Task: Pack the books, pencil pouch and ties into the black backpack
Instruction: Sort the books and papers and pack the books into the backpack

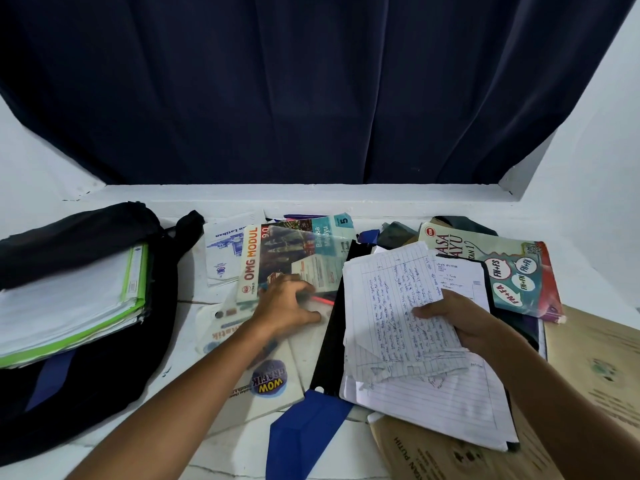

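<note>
The black backpack [86, 368] lies open at the left with a stack of books and a green folder [69, 299] inside its mouth. My left hand [287, 306] rests fingers down on a clear pencil pouch [311, 306], just below the OMG Modul book [291, 258]. My right hand [460, 323] grips several handwritten loose sheets [391, 306] above a black folder [329, 341]. A blue tie [304, 434] lies at the front centre. Another tie tip [369, 235] shows at the back. A Bahasa Melayu book [502, 268] lies at the right.
Brown-covered exercise books [595, 368] sit at the right and lower right. More thin workbooks [270, 379] lie under my left forearm. A dark blue curtain [311, 88] hangs behind the white ledge [277, 199].
</note>
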Available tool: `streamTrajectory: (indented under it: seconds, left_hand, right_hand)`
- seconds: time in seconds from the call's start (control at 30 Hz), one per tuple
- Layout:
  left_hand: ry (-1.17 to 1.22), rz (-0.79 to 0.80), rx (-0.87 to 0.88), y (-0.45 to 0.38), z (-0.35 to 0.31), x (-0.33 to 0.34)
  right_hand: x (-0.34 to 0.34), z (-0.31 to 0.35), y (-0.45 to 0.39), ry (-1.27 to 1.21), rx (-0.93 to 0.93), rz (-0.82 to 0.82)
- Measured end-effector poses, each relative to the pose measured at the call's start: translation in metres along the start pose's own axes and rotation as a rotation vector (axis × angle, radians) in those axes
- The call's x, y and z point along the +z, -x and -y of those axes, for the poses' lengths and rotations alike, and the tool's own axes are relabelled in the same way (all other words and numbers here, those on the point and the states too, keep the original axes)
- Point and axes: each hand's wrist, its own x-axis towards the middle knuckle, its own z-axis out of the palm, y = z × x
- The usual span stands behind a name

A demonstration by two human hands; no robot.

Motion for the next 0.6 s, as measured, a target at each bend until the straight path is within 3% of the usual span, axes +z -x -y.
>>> streamTrajectory:
  seconds: [0.47, 0.6]
  left_hand:
    - [0.244, 0.002, -0.102, 0.010, -0.005, 0.003]
    - [0.425, 0.035, -0.190, 0.013, -0.004, -0.002]
  right_hand:
    - [0.001, -0.007, 0.003, -0.021, 0.010, 0.007]
    - [0.003, -0.007, 0.004, -0.009, 0.015, -0.010]
